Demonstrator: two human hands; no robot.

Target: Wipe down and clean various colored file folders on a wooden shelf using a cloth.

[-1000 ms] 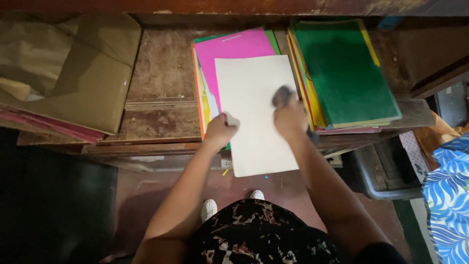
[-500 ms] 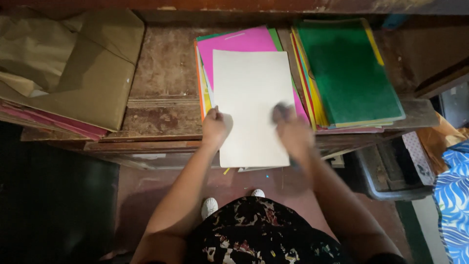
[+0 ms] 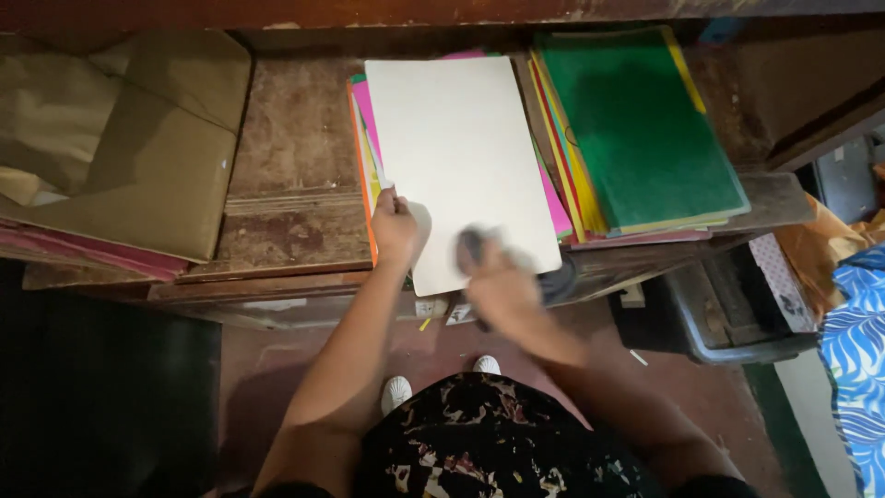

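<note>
Starting left, brown paper sheets [image 3: 138, 157] lie on the wooden shelf [image 3: 295, 231], your left hand [image 3: 396, 226] pinches the white sheet [image 3: 461, 157] atop the coloured paper stack [image 3: 364, 138], your blurred right hand [image 3: 498, 281] rests on its lower edge, finger spread indiscernible, green folder pile [image 3: 636, 129] rightmost.

Flattened brown cardboard packaging [image 3: 138, 157] — far left on the wooden shelf, no labels, signs or screens

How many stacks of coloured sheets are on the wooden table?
2. One under the white sheet that both hands hold, left hand, right hand; one green-topped stack to its right. Brown paper at left may hide more.
</note>
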